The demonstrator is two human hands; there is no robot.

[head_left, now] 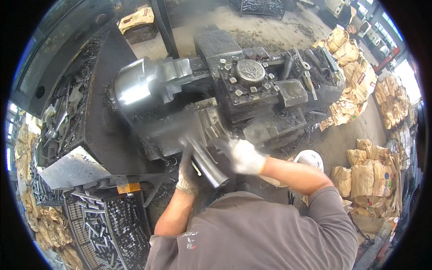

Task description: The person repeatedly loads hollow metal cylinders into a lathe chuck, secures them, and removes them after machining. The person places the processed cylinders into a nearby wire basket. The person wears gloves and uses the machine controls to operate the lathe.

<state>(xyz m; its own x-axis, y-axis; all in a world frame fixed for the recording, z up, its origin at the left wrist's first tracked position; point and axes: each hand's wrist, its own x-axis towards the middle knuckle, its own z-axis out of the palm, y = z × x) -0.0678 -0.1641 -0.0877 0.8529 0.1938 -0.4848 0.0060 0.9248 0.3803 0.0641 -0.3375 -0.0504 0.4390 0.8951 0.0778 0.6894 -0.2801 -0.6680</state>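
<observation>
A shiny metal tube (208, 165) slants in front of my body, its lower end toward me. My left hand (187, 170), in a dirty knitted work glove, grips it from the left side. To the right of the tube is my right hand (243, 155), in a white glove with darkened fingers. Motion smears those fingers, so whether they hold anything does not show. Just beyond both hands stands a lathe, with a bright round chuck (137, 83) at left and a bolted tool post (250, 73) at right.
Loose tools, including a wrench (308, 76), lie on the lathe's right end. A wire crate (105, 225) of short metal tubes stands at lower left, below a metal tray (74, 168). Brown paper sacks (371, 173) are stacked at right. A white round object (309, 158) sits beyond my right forearm.
</observation>
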